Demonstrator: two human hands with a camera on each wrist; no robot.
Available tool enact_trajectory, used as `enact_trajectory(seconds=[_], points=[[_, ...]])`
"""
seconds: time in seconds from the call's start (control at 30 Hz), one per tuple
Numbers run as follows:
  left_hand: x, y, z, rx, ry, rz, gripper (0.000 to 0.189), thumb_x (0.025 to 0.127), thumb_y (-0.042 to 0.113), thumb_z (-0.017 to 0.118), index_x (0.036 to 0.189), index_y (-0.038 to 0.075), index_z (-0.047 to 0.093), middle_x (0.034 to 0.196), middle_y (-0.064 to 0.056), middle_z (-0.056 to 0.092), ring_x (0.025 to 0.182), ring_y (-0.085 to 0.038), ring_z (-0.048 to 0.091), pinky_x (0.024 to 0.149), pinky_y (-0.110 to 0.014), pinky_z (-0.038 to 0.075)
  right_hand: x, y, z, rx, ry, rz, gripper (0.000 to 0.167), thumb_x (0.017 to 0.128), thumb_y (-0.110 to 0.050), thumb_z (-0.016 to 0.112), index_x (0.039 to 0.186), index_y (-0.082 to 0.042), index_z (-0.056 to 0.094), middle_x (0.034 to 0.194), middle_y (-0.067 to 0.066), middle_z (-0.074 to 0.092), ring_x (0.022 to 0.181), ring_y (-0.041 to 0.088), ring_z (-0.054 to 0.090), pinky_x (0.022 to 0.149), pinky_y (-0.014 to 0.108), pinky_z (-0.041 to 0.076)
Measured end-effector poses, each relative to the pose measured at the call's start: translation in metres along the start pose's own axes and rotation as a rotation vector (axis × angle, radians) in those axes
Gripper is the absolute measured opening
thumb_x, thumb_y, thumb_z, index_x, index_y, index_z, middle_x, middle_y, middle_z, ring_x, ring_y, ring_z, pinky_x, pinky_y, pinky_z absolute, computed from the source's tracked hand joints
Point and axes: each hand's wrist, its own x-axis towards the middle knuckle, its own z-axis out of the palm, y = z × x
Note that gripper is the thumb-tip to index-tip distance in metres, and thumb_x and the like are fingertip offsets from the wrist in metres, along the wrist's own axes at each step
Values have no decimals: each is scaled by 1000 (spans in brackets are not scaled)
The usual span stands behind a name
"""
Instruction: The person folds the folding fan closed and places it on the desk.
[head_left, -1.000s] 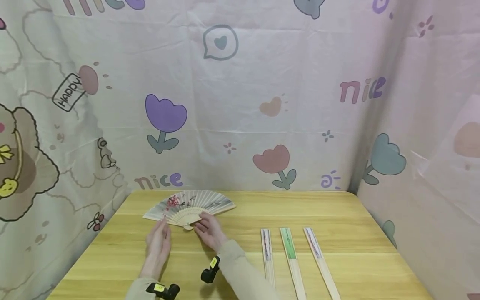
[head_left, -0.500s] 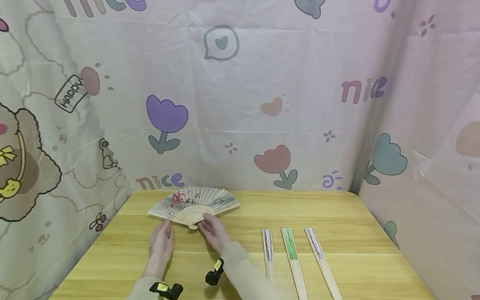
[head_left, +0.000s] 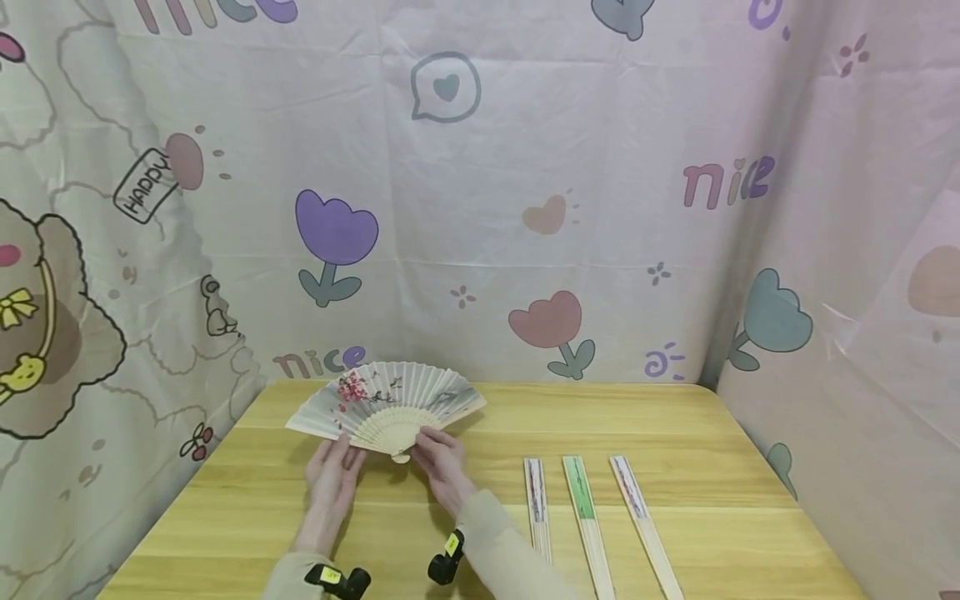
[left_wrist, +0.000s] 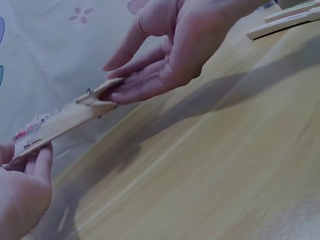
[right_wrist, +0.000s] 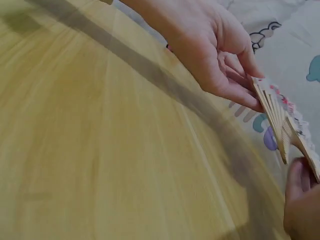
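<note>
A spread folding fan [head_left: 397,404], grey-white with pink blossoms and pale wooden ribs, is held up over the far left part of the table. My left hand [head_left: 332,479] pinches its left edge, thumb on top and fingers beneath. On the other side, my right hand [head_left: 442,467] grips the right edge close to the pivot. In the left wrist view, the fan [left_wrist: 65,120] appears nearly edge-on above the tabletop, its metal pivot pin showing. The right wrist view shows the ribs of the fan [right_wrist: 272,110] between both hands.
Right of my hands, three folded fans lie on the wooden table [head_left: 720,467]: a purple-patterned one [head_left: 536,492], a green one [head_left: 580,492] and another purple-patterned one [head_left: 632,492]. A printed cloth [head_left: 465,167] hangs behind the table and along both sides.
The fan has shifted right and its top edge has tilted up higher, looking a little wider spread. Both hands have moved right with it. The folded fans stay where they were.
</note>
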Motion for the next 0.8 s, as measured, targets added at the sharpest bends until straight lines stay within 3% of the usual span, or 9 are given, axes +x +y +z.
enact_trajectory(seconds=[0.07,0.2,0.3,0.43,0.6,0.73,0.8], points=[[-2,-4,3,-37,-16,29,40,105,7,49,144,13,48,113,4,75,106,-8,71,95,-23,60,-3,-3,-2,10,47,-24,26,87,9,68,113,13,66,86,2,69,78,10,70,81,25,64],[-7,-9,10,-112,-46,50,28,103,2,51,123,15,65,106,-1,77,96,-13,75,87,-25,63,-9,-10,-5,32,127,-41,15,84,10,70,98,7,67,83,2,66,73,9,68,74,21,62],[-11,-12,18,-132,-43,62,27,102,2,51,123,14,64,110,-3,76,100,-15,75,90,-28,61,-14,-16,-7,67,152,-47,18,83,10,71,93,1,58,78,0,63,71,8,67,71,20,62],[-15,-15,26,-153,-81,102,28,103,0,48,123,12,64,112,-4,76,101,-16,75,91,-29,60,-20,-24,-11,112,143,-61,31,85,10,70,104,0,47,76,-1,66,70,9,69,71,21,63],[-23,-17,35,-183,-176,139,30,104,-1,44,122,12,64,116,-5,75,104,-18,74,91,-29,60,-29,-36,-19,126,98,-61,40,88,7,68,123,8,48,79,1,74,74,11,72,75,24,65],[-27,-16,41,-191,-238,136,30,104,-1,45,125,11,62,119,-7,73,107,-19,74,92,-30,60,-37,-45,-25,102,65,-45,33,90,3,68,120,5,55,83,1,75,78,11,73,78,24,64],[-28,-16,42,-186,-302,140,32,105,-2,43,129,11,59,122,-7,72,109,-19,73,92,-30,60,-40,-49,-29,96,53,-39,25,90,2,68,114,1,59,83,1,75,78,12,73,78,24,64]])
